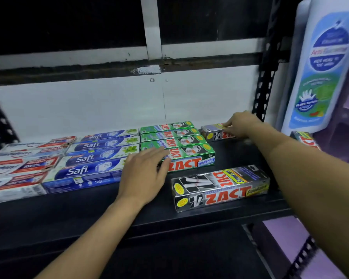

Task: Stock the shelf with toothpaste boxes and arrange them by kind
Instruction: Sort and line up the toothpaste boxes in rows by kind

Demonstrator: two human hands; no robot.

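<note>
— What lies on the black shelf (pixel 69 214)?
— Three groups, flat and side by side: white-and-red boxes (pixel 18 168) at the left, blue Safi boxes (pixel 101 154), then green Zact Whitening boxes (pixel 181 137).
— Any silver ones?
— A silver Zact Smokers box (pixel 220 187) sits slightly askew near the front edge, and a second silver Zact box (pixel 214 133) is at the back right

A white back panel (pixel 79 105) spans between black perforated uprights (pixel 265 91), dark above.
</note>
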